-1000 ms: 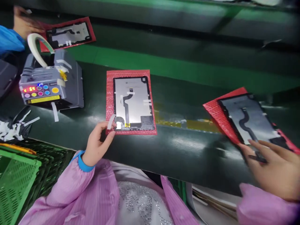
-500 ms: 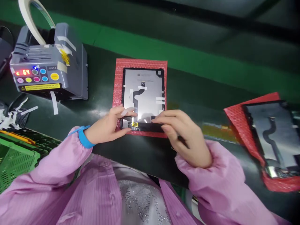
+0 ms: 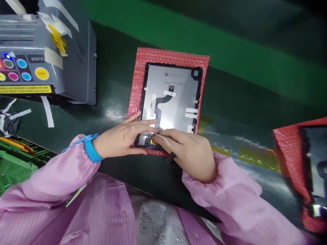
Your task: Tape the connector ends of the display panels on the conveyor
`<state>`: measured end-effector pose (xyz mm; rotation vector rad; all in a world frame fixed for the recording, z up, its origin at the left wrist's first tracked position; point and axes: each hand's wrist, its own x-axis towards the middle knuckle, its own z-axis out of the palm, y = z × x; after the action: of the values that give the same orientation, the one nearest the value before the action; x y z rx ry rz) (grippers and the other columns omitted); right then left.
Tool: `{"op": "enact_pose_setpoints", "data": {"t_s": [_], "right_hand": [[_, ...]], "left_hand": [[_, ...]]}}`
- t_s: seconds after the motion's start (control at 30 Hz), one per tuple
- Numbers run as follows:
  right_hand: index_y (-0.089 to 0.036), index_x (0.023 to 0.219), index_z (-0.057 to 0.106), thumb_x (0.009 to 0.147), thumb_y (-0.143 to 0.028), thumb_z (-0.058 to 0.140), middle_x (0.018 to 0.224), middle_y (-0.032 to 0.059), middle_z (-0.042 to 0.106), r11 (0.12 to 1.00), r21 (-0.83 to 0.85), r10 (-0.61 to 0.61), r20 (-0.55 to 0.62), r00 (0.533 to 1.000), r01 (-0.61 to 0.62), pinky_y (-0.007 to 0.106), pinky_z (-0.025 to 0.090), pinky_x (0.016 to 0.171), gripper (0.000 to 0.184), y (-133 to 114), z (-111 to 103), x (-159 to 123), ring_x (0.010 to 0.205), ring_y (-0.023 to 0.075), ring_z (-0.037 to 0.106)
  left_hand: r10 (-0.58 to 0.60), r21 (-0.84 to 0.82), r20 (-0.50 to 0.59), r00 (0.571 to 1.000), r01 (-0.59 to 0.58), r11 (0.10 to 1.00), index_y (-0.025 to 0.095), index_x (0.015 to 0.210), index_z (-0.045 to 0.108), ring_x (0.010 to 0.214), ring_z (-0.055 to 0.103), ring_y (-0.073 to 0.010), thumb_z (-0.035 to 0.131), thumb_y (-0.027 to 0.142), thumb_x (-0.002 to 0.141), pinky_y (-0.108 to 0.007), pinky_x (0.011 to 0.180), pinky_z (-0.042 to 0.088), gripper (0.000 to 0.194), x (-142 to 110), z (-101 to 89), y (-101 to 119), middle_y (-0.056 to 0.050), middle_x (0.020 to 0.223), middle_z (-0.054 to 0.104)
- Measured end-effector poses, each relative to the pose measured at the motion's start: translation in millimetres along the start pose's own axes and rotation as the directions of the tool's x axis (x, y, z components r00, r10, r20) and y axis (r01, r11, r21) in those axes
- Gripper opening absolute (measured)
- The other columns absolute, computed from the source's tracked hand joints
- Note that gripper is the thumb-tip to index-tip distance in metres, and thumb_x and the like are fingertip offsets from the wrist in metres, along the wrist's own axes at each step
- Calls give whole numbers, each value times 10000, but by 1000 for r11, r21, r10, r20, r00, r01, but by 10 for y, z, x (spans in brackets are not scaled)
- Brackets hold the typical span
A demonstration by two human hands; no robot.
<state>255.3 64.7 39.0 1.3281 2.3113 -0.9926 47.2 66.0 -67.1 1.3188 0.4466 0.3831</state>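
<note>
A tablet screen panel lies back side up on a red bubble-wrap sheet, with a black flex cable and small white tape pieces on its grey back. My left hand lies flat with fingers stretched over the panel's near left corner. My right hand is curled at the near edge, its fingertips pressing a white tape strip onto the panel. A thin black tool sticks out from under its palm. The panel's near edge is hidden by both hands.
A grey tape dispenser machine with coloured buttons stands at the far left, cut tape strips hanging below it. A green crate sits at the near left. A second panel on a red sheet lies at the right edge.
My right hand left the right-hand panel and came to the middle one. Both hands closed in on its near edge, and the tape strip from my left fingers now lies on the panel. The view moved closer.
</note>
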Motion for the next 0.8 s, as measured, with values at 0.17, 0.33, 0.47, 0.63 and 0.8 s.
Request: {"op": "enact_pose_setpoints", "data": {"t_s": [0.17, 0.33, 0.47, 0.63, 0.8], "right_hand": [[-159, 965, 715, 972, -86, 446, 952, 26, 731, 994, -85, -71, -11, 997, 70, 277, 426, 604, 279, -21, 4, 0, 757, 149, 644], [-152, 963, 706, 983, -81, 425, 931, 15, 735, 986, -108, -132, -13, 991, 130, 267, 411, 568, 290, -25, 50, -2, 722, 140, 618], [-144, 985, 695, 982, -75, 419, 937, 18, 733, 987, -86, -140, -3, 990, 139, 270, 413, 551, 285, -10, 73, -19, 720, 149, 611], [-146, 1006, 682, 987, -81, 395, 967, 47, 723, 997, -20, -71, 27, 997, 71, 262, 485, 642, 296, 40, 70, -89, 799, 155, 642], [-162, 1046, 678, 959, -31, 395, 989, 34, 729, 996, -28, -90, 24, 996, 90, 262, 472, 599, 323, 60, 63, -122, 758, 147, 645]], "left_hand": [[4, -26, -16, 1000, -4, 1000, 184, 1377, 430, 1354, 460, -257, 733, 269, 830, -574, 1188, 213, 631, 7, -1, -3, -156, 1366, 562], [-11, -53, -33, 999, 9, 999, 180, 1364, 459, 1347, 468, -247, 723, 259, 839, -545, 1199, 208, 593, 12, 3, 5, -149, 1365, 566], [-17, -42, -41, 999, 15, 999, 180, 1349, 476, 1345, 471, -247, 723, 249, 838, -544, 1202, 204, 572, 9, 18, 7, -143, 1370, 563], [13, -30, -56, 998, -14, 999, 166, 1337, 475, 1340, 476, -252, 715, 266, 846, -549, 1209, 186, 555, -7, 40, -11, -140, 1333, 590], [8, -24, -48, 999, -9, 1000, 169, 1352, 452, 1355, 459, -247, 702, 241, 855, -540, 1204, 214, 561, -11, 42, -19, -149, 1356, 569]]}}
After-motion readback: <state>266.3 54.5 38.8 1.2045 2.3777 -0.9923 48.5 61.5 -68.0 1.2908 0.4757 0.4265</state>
